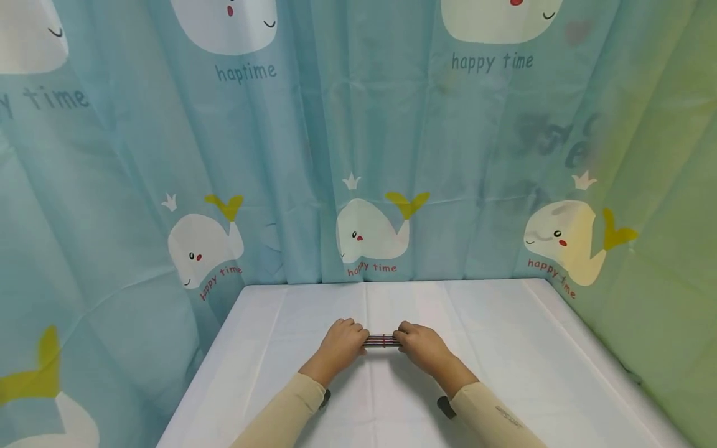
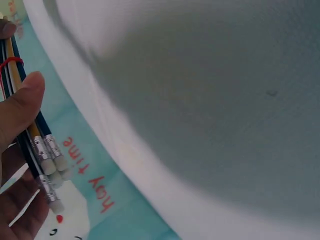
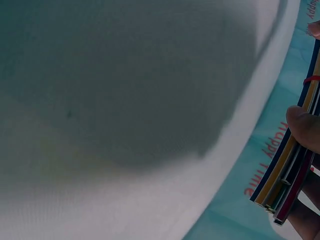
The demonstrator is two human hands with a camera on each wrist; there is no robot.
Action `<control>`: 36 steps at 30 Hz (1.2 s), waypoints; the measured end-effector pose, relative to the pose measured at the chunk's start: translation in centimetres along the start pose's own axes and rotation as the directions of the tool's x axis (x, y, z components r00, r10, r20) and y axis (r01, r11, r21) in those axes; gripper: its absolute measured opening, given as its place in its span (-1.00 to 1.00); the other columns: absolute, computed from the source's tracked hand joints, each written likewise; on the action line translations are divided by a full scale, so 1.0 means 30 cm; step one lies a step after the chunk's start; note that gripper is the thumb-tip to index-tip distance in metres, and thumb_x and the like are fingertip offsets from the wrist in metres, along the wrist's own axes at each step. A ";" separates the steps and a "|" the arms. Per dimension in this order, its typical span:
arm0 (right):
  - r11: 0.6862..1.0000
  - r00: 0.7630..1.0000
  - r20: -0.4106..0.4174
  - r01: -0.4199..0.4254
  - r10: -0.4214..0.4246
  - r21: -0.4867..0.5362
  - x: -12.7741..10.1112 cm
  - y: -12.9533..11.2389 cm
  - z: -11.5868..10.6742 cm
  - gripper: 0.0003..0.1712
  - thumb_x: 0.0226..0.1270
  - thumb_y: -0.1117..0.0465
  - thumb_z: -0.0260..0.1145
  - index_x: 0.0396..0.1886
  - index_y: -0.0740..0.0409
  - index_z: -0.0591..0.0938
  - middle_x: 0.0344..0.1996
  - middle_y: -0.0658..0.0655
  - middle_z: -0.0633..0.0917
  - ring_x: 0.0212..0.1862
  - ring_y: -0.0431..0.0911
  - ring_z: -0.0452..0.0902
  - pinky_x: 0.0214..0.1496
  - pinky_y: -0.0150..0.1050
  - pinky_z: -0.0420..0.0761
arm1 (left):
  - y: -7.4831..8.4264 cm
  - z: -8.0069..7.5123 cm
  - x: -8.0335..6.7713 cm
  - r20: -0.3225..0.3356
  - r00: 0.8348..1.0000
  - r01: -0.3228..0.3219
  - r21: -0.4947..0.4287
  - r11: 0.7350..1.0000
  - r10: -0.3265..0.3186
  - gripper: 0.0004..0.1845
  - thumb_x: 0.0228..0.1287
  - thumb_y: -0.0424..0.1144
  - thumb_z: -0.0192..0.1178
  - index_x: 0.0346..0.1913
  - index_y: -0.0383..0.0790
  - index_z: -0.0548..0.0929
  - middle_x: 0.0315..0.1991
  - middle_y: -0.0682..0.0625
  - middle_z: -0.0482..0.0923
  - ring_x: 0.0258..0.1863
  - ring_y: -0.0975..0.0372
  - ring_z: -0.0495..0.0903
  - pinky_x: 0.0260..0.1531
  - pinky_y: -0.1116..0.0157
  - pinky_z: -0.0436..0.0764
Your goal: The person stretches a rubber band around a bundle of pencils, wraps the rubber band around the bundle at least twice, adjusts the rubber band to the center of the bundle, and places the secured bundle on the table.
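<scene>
Between both hands a bundle of pencils (image 1: 384, 341) lies sideways above the white table, tied round its middle with a red band (image 3: 311, 79). My left hand (image 1: 343, 343) grips the end with white erasers (image 2: 47, 166) and silver ferrules, its thumb pressed along the shafts. At the other end my right hand (image 1: 424, 348) holds the flat, eraser-free tips (image 3: 272, 210), thumb on top and fingers beneath. The pencils are dark blue, yellow and dark red. Palms and fingers hide much of both ends in the head view.
A white-covered table (image 1: 313, 305) spreads under the hands. Behind and to the left hangs a blue-green curtain (image 1: 302, 155) printed with whales; its right side looks greener. Shadows of the arms fall on the cloth.
</scene>
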State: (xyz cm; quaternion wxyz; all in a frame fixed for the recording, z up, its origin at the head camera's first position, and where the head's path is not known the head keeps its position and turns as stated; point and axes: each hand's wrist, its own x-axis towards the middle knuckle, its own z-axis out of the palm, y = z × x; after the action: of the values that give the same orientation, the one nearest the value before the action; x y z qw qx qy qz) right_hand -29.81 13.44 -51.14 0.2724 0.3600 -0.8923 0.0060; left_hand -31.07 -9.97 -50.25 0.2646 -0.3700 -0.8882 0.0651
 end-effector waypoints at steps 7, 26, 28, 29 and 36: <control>0.999 0.991 0.128 -0.038 0.033 0.038 0.018 -0.012 0.044 -0.74 -0.05 0.24 0.57 -0.31 0.05 0.70 -0.37 -0.03 0.59 -0.39 -0.14 0.59 -0.34 -0.30 0.58 | 0.004 0.036 -0.014 0.100 0.994 0.043 -0.034 0.999 -0.039 -0.63 -0.20 0.07 0.49 -0.35 -0.07 0.70 -0.50 0.12 0.55 -0.51 0.25 0.54 -0.54 0.31 0.52; 0.949 0.957 0.280 -0.153 0.073 0.276 0.003 -0.003 0.071 -0.74 0.05 0.20 0.52 -0.21 0.08 0.72 -0.29 -0.07 0.63 -0.25 -0.18 0.60 -0.15 -0.28 0.58 | -0.059 0.104 -0.032 0.448 0.881 0.401 -0.531 0.746 -0.154 -0.60 -0.08 0.03 0.49 -0.17 -0.08 0.73 -0.36 0.26 0.57 -0.35 0.39 0.48 -0.20 0.30 0.52; 0.909 0.942 0.303 -0.249 0.146 0.335 -0.003 0.005 0.075 -0.71 0.14 0.15 0.47 -0.13 0.13 0.72 -0.24 -0.05 0.66 -0.17 -0.12 0.62 -0.06 -0.20 0.58 | -0.067 0.108 -0.043 0.444 0.878 0.440 -0.603 0.665 -0.179 -0.59 0.01 0.04 0.46 -0.13 -0.12 0.72 -0.31 0.21 0.60 -0.31 0.34 0.51 -0.17 0.25 0.53; 0.873 0.928 0.316 -0.313 0.197 0.375 -0.007 0.009 0.077 -0.69 0.20 0.11 0.43 -0.09 0.15 0.72 -0.21 -0.03 0.68 -0.12 -0.09 0.62 -0.02 -0.15 0.57 | -0.070 0.109 -0.048 0.436 0.879 0.455 -0.642 0.617 -0.195 -0.61 0.08 0.03 0.42 -0.12 -0.15 0.72 -0.30 0.17 0.61 -0.29 0.30 0.53 -0.17 0.22 0.54; 0.366 0.745 0.308 -0.589 0.592 0.720 -0.031 0.037 0.081 -0.48 0.55 0.00 0.01 0.02 0.35 0.65 -0.03 0.24 0.69 0.14 0.16 0.54 0.20 0.07 0.42 | -0.080 0.135 -0.069 0.413 0.810 0.536 -0.809 0.240 -0.417 -0.51 0.50 0.03 -0.05 0.00 -0.36 0.65 -0.12 -0.06 0.66 -0.01 0.04 0.59 0.02 0.04 0.51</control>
State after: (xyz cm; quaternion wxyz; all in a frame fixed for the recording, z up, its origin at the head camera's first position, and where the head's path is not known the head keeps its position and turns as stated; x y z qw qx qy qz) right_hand -31.16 14.36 -53.47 0.0679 0.0972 -0.8631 0.4909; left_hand -33.45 -12.80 -53.83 -0.0201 -0.1593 -0.8595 -0.4853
